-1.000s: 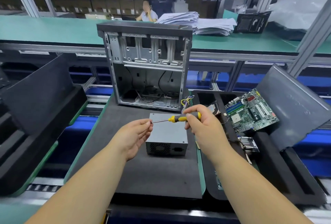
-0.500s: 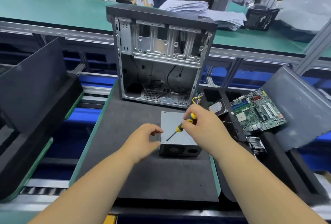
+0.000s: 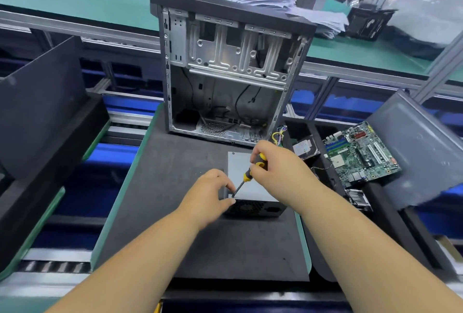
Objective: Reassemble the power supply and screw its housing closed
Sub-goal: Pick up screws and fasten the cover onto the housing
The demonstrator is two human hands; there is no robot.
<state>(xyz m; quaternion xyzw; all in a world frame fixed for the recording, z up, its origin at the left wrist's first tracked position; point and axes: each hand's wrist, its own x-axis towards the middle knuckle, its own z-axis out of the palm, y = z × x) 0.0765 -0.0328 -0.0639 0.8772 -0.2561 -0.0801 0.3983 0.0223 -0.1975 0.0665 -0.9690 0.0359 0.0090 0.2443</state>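
**Screwdriver tip meeting the near-left corner of the power supply**

Dark foam matting [image 3: 175, 225] is covering the workstation, with green benches and aluminium framing running behind it. On the mat, the grey power supply [image 3: 253, 182] is lying flat, its fan grille facing the viewer and its coloured wire bundle [image 3: 279, 135] trailing from the far right corner. The right hand [image 3: 278, 170] is gripping the yellow-and-black handle of a screwdriver [image 3: 250, 172], fingers curled round it, and is angling the shaft down and to the left so that the tip is resting at the housing's near-left top corner. The left hand [image 3: 210, 197] is lying against that same corner, thumb and forefinger closing in beside the tip; whether they are pinching a screw cannot be told. Directly behind the power supply, an open computer case [image 3: 225, 69] is standing upright. To the right, a green motherboard [image 3: 360, 155] is sitting in a black tray [image 3: 375, 212], near a leaning grey side panel [image 3: 421, 152]
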